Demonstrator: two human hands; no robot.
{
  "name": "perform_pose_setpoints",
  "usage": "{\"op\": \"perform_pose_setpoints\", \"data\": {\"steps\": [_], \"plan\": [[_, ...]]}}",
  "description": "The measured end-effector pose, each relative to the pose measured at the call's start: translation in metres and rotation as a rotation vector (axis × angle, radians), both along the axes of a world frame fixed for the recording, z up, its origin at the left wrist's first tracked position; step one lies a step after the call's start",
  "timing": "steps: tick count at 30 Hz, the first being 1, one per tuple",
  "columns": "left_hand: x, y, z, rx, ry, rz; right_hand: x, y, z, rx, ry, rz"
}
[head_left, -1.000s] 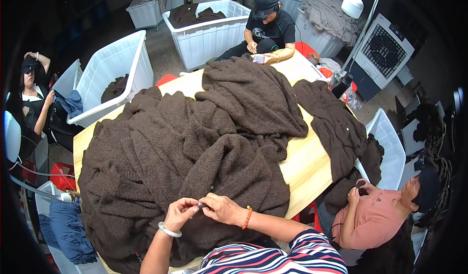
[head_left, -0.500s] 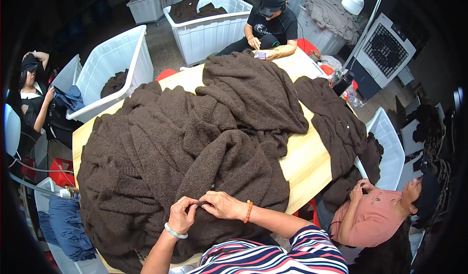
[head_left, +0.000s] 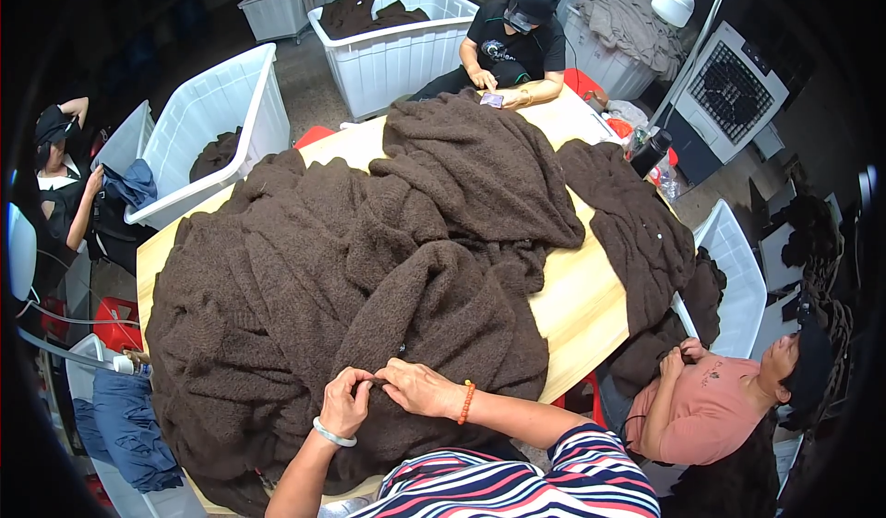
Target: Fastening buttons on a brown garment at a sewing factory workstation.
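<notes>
Dark brown knit garments (head_left: 277,278) lie heaped across the wooden table (head_left: 581,310), the nearest folds draping down in front of me. At the near side of the heap, my left hand (head_left: 345,404) and my right hand (head_left: 420,389) meet with fingertips almost touching. Each has thumb and forefinger pinched together on a bit of the brown knit garment. What exactly lies between the fingertips is mostly hidden by the fingers. A small shiny dot (head_left: 401,347) shows on the garment just beyond my hands.
Another brown garment (head_left: 637,232) hangs over the table's right edge, near a black bottle (head_left: 651,154). One person (head_left: 517,43) sits at the far end with a phone; another (head_left: 701,398) is at right, a third (head_left: 65,177) at left. White bins (head_left: 221,130) surround the table.
Both hands have shifted very slightly away from me, still pinching; the dark bit between the fingertips shows less. The person at the far end has moved their head a little.
</notes>
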State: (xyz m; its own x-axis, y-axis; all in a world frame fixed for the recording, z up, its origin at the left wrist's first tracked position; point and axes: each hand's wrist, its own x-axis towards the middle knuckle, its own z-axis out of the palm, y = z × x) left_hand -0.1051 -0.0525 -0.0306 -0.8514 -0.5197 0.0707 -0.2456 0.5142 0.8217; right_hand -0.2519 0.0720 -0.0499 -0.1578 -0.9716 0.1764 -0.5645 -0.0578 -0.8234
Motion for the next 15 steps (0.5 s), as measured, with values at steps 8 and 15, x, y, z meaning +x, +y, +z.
{"op": "perform_pose_setpoints", "data": {"steps": [8,15], "plan": [[0.0015,0.004,-0.0038,-0.049,0.047,0.026,0.0063,-0.0007,0.0002,-0.034,0.073,-0.031],[-0.0012,0.0021,-0.006,-0.056,0.057,0.025,0.005,-0.0025,-0.0025,-0.034,0.022,-0.076]]}}
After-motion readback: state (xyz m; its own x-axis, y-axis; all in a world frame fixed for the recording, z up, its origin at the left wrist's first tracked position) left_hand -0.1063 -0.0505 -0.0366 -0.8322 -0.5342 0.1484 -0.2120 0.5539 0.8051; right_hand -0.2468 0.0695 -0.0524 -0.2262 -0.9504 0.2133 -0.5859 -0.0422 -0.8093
